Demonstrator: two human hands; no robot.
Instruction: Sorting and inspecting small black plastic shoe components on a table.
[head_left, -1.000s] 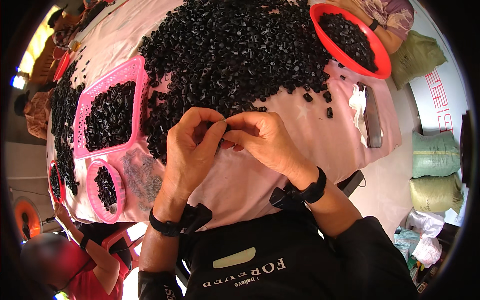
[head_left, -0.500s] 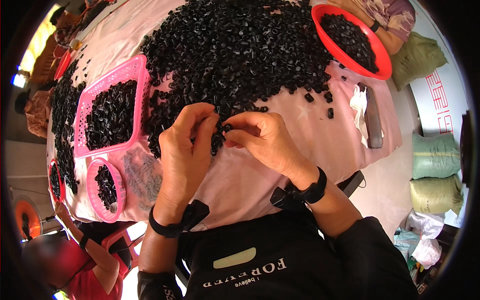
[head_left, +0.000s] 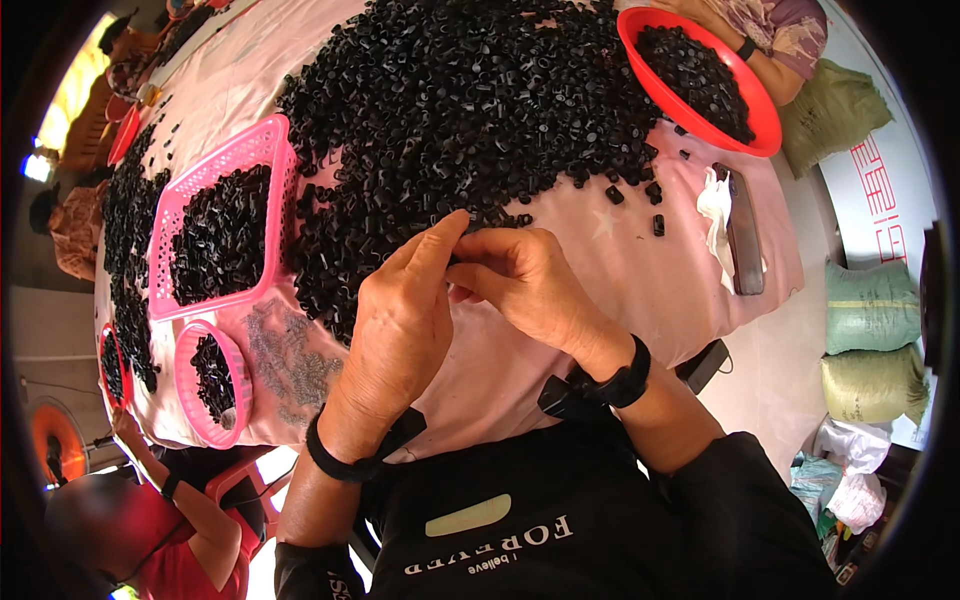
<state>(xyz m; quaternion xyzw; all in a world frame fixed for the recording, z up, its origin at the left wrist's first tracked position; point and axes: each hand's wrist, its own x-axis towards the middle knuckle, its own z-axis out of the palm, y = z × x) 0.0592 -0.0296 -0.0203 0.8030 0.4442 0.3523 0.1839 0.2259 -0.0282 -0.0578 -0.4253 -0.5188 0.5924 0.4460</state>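
Observation:
In front of me, my two hands meet at the near edge of a big pile of small black plastic parts [head_left: 470,100]. My right hand [head_left: 540,290] pinches one such black part, now mostly hidden behind the fingers. Against it from the left comes my left hand [head_left: 405,310], its thumb and forefinger pressed together at the same spot. Whatever the left fingertips hold is too small or too covered to make out. Left of my hands, small grey metal-looking pieces [head_left: 290,360] lie in a loose heap on the pink cloth [head_left: 640,270].
A pink basket [head_left: 283,180] and a pink bowl [head_left: 240,385] of black parts stand at the left, a red basin [head_left: 765,130] at the far right. A phone-like dark slab [head_left: 745,240] lies beside white tissue [head_left: 715,210]. Other people sit around the table.
My left hand has moved right and tilted toward my right hand, closing the gap between their fingertips. The black part, visible before in my right fingers, is now mostly covered.

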